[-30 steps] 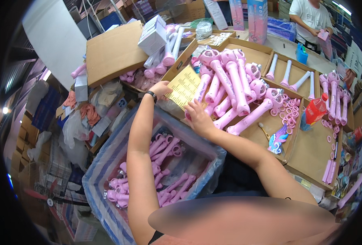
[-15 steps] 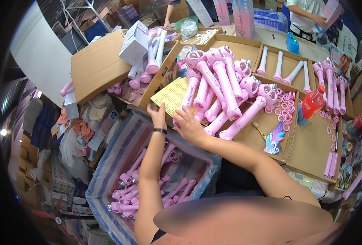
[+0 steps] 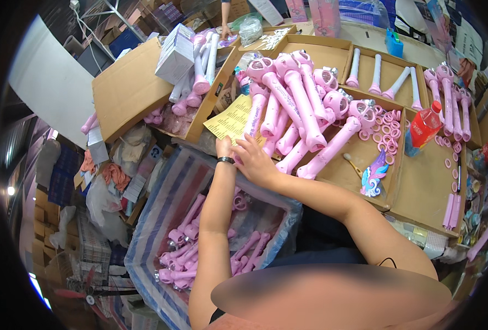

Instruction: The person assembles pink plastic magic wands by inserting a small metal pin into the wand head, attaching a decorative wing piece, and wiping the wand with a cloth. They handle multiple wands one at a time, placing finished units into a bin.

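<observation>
A yellow sheet with rows of dark print, like a sticker sheet (image 3: pixel 232 118), lies against the pile of pink wands. My left hand (image 3: pixel 225 147), with a dark band at its wrist, is curled at the sheet's lower edge and seems to pinch it. Just to the right, my right hand (image 3: pixel 256 164) has its bent fingers apart and overlaps the left hand's fingertips; nothing shows in it. The nearest pink wand (image 3: pixel 257 116), with dark lettering on its handle, stands beside the sheet above my right fingers. More pink wands (image 3: pixel 293 104) with round clear heads are heaped to its right.
Below my arms, a striped bag (image 3: pixel 164 165) holds several pink wands. Trays carry pink rings (image 3: pixel 387 132), pale handles (image 3: pixel 377 82) and a blue-purple wing piece (image 3: pixel 372 180). A red-labelled bottle (image 3: pixel 422 129) stands at right. Another person's hand (image 3: pixel 225 30) reaches in at the back.
My left hand has moved right, closer to my right hand, along the sheet's lower edge. The whole view has shifted slightly. The wands keep their places.
</observation>
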`<action>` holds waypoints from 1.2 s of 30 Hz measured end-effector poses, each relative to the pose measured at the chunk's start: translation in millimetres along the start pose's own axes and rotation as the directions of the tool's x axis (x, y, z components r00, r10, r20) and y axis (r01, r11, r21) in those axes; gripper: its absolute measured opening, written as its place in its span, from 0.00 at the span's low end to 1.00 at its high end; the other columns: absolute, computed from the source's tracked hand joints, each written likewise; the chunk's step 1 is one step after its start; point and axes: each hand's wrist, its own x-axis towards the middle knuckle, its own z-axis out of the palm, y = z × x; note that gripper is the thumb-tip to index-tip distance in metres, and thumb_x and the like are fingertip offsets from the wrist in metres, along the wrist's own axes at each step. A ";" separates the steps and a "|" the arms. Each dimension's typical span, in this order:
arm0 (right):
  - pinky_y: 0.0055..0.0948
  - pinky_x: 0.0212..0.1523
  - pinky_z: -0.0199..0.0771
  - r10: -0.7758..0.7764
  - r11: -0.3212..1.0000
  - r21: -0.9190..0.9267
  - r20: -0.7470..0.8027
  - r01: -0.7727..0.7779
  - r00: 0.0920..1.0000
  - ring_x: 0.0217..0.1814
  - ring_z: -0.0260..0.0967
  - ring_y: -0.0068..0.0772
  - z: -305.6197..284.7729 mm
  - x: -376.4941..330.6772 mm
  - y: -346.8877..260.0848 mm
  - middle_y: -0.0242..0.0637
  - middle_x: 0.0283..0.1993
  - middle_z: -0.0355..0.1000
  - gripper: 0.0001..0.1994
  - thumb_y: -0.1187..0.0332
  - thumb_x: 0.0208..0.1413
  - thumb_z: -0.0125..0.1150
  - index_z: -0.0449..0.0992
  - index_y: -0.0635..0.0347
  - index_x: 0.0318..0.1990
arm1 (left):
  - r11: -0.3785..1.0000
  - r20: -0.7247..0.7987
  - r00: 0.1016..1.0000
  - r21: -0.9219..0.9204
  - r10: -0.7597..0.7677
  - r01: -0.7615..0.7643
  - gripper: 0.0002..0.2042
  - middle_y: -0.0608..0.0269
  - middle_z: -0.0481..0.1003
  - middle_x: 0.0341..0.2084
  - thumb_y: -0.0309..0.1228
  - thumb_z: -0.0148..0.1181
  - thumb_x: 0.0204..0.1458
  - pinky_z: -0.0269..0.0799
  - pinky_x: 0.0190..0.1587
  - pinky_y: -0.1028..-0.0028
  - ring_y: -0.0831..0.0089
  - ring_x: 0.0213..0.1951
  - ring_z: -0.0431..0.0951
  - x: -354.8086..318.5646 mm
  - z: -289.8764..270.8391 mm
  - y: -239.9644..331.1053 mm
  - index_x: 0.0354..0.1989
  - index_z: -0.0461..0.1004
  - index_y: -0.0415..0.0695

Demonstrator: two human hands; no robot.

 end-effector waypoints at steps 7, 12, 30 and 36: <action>0.49 0.60 0.60 0.036 0.998 0.045 0.016 -0.037 0.999 0.67 0.52 0.59 0.5 -2.7 -0.7 0.47 0.60 0.58 0.27 0.69 0.48 0.64 0.61 0.55 0.56 | 0.994 0.018 0.994 0.035 -0.105 0.105 0.13 0.55 0.76 0.40 0.24 0.47 0.58 0.76 0.40 0.69 0.63 0.39 0.78 1.4 21.0 -13.6 0.49 0.69 0.34; 0.47 0.59 0.60 0.036 0.999 -0.012 0.005 -0.036 0.999 0.67 0.52 0.57 -2.2 -7.6 0.2 0.49 0.60 0.56 0.28 0.68 0.48 0.64 0.60 0.55 0.56 | 0.949 0.186 0.936 0.161 -0.300 0.272 0.12 0.56 0.76 0.39 0.26 0.49 0.58 0.76 0.39 0.71 0.66 0.38 0.78 -5.4 30.8 -3.8 0.48 0.69 0.35; 0.47 0.64 0.53 -0.007 0.948 -0.299 0.329 0.111 0.944 0.68 0.52 0.50 -34.9 -53.2 -27.2 0.49 0.62 0.59 0.25 0.59 0.48 0.62 0.68 0.59 0.53 | 0.212 0.555 0.830 0.818 -0.050 -0.534 0.13 0.51 0.77 0.36 0.32 0.56 0.57 0.72 0.41 0.69 0.60 0.38 0.78 -321.0 -133.8 13.5 0.46 0.72 0.37; 0.41 0.55 0.66 0.107 0.988 0.090 0.188 -0.125 0.976 0.55 0.65 0.49 -204.6 -144.1 -64.6 0.47 0.50 0.69 0.10 0.68 0.46 0.65 0.74 0.60 0.36 | 0.168 0.264 0.948 0.957 -0.176 -0.235 0.25 0.41 0.73 0.45 0.40 0.59 0.54 0.69 0.47 0.62 0.48 0.46 0.74 -420.7 -118.0 -32.9 0.54 0.66 0.35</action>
